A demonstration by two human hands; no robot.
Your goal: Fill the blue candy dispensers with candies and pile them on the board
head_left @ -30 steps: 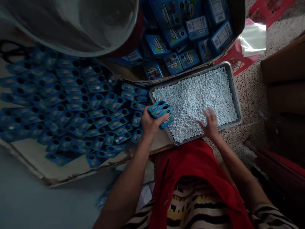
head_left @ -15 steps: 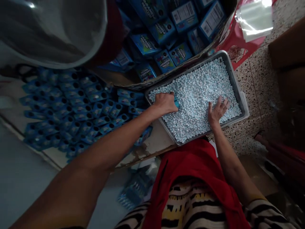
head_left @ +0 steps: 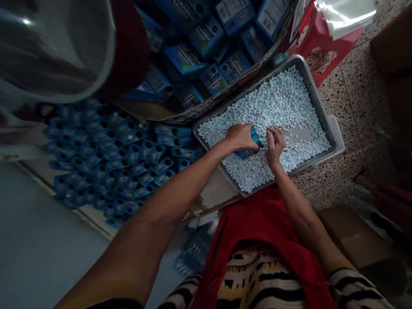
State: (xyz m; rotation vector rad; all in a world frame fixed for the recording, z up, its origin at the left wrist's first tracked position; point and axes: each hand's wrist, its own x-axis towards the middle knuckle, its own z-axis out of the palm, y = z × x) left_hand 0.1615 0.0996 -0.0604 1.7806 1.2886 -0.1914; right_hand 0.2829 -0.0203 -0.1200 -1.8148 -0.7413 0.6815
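My left hand grips a small blue cardboard box low over the tray. The box lies tilted, its open end facing right, and my fingers hide part of it. Small pale blue and white candies fill the grey tray. Just right of the box mouth, my right hand is among the candies, cupped, with its fingers bent and a little apart. Behind it a strip of bare tray bottom shows. Whether candies are inside the box I cannot tell.
Left of the tray stand many small blue boxes with round holes. A large carton holds more blue packages behind. A big red container rises at upper left. Clear bags lie on a red stool. A brown box is on the floor.
My left hand has moved right with the blue box. My right hand has swept left through the candies toward the box mouth, its fingers bending and baring a patch of tray bottom.
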